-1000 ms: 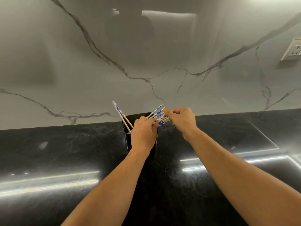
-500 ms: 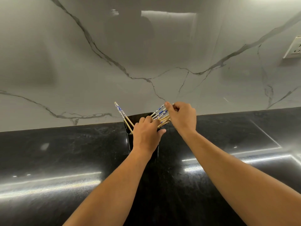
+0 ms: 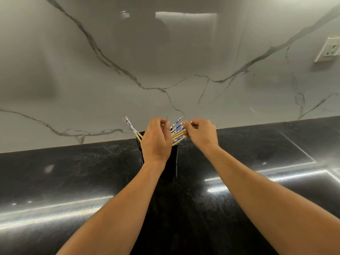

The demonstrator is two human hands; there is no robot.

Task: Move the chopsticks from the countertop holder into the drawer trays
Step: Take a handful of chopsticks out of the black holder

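1. Since the earlier frame the left hand (image 3: pixel 156 138) has risen from the rim of the holder and now pinches one thin stick between thumb and forefinger, its tip showing just above the knuckles. The right hand (image 3: pixel 201 133) has stayed almost where it was, at the fan of sticks.
2. The counter (image 3: pixel 73 177) is black, polished stone with bright reflections; behind it stands a grey marble wall (image 3: pixel 110 52) with dark veins and a socket (image 3: pixel 329 50) at the far right. No drawer is in view.
3. The holder (image 3: pixel 173 159) is a dark, upright box that stands on the counter close to the wall, mostly hidden behind the left hand.
4. The chopsticks (image 3: pixel 177 132) are in the holder, with their upper ends above the rim. Most lean to the right in a fan; two (image 3: pixel 131 127) lean to the left, apart from the others. The tops are white with blue pattern, the lower parts pale wood.
5. The fingers (image 3: pixel 185 126) of the right hand are closed on the decorated ends of the fan.
6. I judge the sticks to be light, stiff and smooth, so they can slide out of a loose bundle. The best hold seems to be around the thick upper ends, all together, with the other hand under the tips.
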